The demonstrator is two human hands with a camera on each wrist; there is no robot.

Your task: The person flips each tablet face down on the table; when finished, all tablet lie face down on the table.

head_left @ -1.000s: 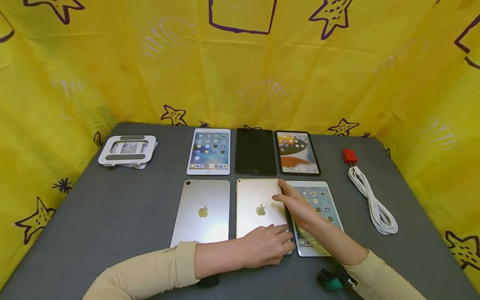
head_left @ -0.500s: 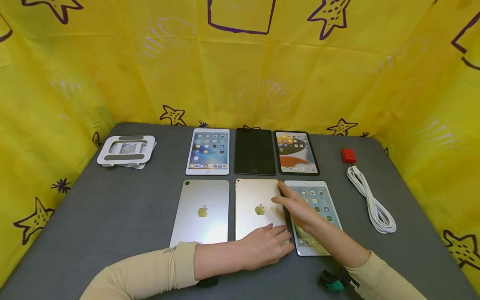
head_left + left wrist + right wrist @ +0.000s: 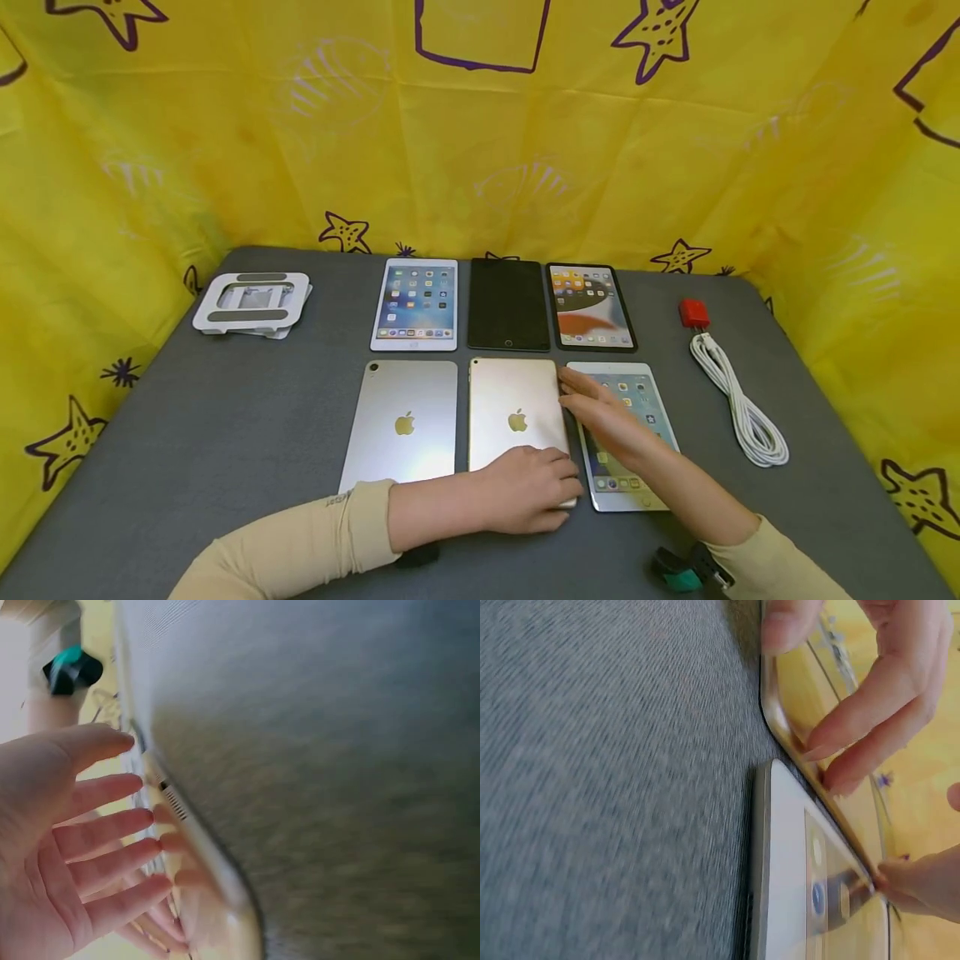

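A gold tablet [image 3: 510, 400] lies face down in the middle of the front row, its apple logo facing up. My left hand [image 3: 528, 490] rests over its lower right corner, hiding that part. In the left wrist view, the left fingertips [image 3: 154, 846] touch the tablet's back, with the thumb near its bottom edge. My right hand [image 3: 607, 421] reaches over a white tablet [image 3: 648, 400] with a lit screen, fingers extended at the gold tablet's right edge. A silver tablet [image 3: 420, 396] lies face down on the left, partly behind the left forearm.
Behind stand in a row a white tablet [image 3: 416, 304], a black tablet [image 3: 510, 304] and a black-framed tablet [image 3: 592, 304]. A folded white stand [image 3: 252, 315] lies far left. A red charger [image 3: 694, 313] with a coiled white cable [image 3: 750, 417] lies right. Yellow cloth [image 3: 480, 150] surrounds the grey table [image 3: 225, 417].
The right hand's fingers have slid off the gold tablet's back to its right edge. The left hand and the gold tablet's lower end have shifted slightly left.
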